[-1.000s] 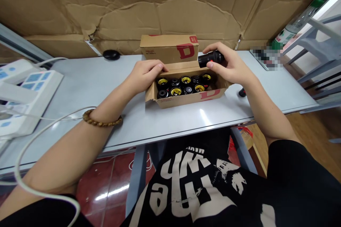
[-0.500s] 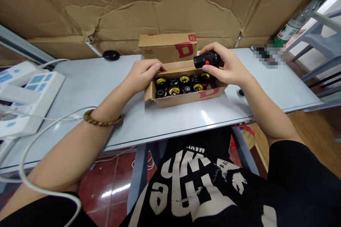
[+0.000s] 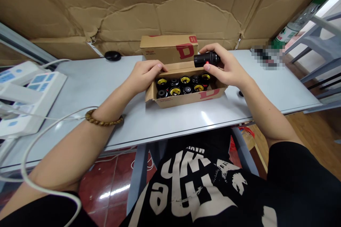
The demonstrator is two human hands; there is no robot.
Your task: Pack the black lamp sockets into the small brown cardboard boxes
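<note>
An open cardboard box [image 3: 186,102] with a red D mark sits on the white table. Inside stand several black lamp holders [image 3: 187,89], upright, some showing yellow threaded openings and others dark ends. My left hand [image 3: 149,72] is closed at the box's back left corner, thumb along the rim, with part of the fingers hidden. Above the right part of the box, my right hand [image 3: 226,65] grips one black lamp holder [image 3: 204,60] between thumb and fingers. It lies nearly level, its front end pointing left and a red button low on its side.
A closed cardboard box [image 3: 169,48] stands right behind the open one. Left lie a white power strip [image 3: 48,90] and a white cable [image 3: 26,149] crossing my left forearm. A black round object [image 3: 112,55] sits at the back. A plastic bottle [image 3: 293,30] stands far right.
Hardly anything differs. My right hand still holds the lamp holder over the box, turned very slightly, and the whole view has shifted a little.
</note>
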